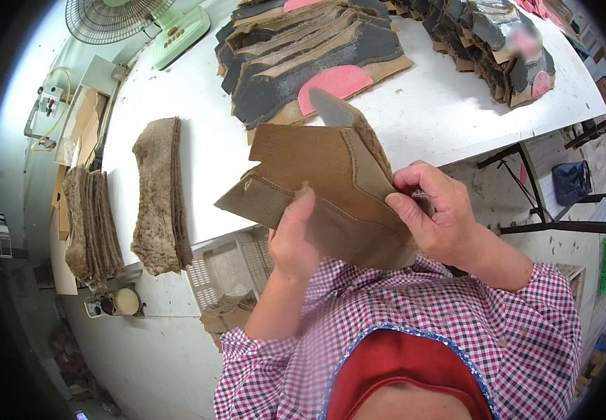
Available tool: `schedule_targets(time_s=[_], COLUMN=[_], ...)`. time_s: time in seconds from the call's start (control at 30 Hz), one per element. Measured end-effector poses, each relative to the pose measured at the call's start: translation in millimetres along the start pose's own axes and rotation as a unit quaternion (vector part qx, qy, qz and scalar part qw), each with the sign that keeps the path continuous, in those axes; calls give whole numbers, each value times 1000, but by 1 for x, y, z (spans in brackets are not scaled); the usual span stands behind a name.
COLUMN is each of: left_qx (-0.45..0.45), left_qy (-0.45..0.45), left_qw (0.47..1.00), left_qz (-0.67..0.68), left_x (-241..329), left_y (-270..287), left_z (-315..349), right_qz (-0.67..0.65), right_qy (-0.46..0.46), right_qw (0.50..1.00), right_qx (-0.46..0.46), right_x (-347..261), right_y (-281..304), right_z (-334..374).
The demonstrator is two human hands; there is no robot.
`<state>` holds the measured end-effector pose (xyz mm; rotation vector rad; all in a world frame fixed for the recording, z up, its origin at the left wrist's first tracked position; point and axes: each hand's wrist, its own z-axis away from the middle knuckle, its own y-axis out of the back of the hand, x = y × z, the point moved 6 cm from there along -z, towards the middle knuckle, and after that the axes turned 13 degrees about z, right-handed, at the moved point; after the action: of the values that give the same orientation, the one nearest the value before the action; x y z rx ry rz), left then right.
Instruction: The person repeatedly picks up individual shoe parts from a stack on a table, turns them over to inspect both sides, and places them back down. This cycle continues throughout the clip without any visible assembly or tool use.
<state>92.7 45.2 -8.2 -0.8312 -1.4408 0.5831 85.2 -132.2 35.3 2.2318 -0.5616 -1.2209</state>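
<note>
From where I stood, both hands were on a stitched brown panel (pixel 317 171), held up before the person's checked shirt (pixel 401 322), its upper part seen against the white table (pixel 443 105). The left hand (pixel 294 238) gripped the panel's lower edge, thumb upright and flat across the near face; the other fingers went behind the piece, so I couldn't tell how far they were spread. The right hand (pixel 437 206) had the panel's right side in a narrow pinch, thumb in front and forefinger bent close above it, with the remaining fingers curled in toward the palm. A grey flap stood up from the panel's top right, its fuzzy lining showing along the edge.

Beyond it on the table lay a row of overlapping dark grey pieces (pixel 282 87) with a pink rounded patch (pixel 341 82) on the nearest one. To the left were two stacks of furry brown strips: a thicker-looking one (pixel 157 196) and another (pixel 93 227) at the table's edge.
</note>
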Motion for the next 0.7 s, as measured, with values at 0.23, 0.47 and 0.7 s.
schedule_targets(time_s=[0.23,0.47,0.7], left_qx=[-3,-10,-20], left_qy=[13,56,74], left_qw=[1000,998,997], left_qz=[19,-6,-21], left_x=[-4,-11,-19], left_y=[-3,0,-6], left_z=[3,4,7], right_qz=[34,-126,-120], right_qy=[39,-70,-76], right_qw=[999,988,990], right_qx=[10,-50,-7], right_x=[-8,6,0], right_y=[3,-3,1], right_z=[-11,-1,-8])
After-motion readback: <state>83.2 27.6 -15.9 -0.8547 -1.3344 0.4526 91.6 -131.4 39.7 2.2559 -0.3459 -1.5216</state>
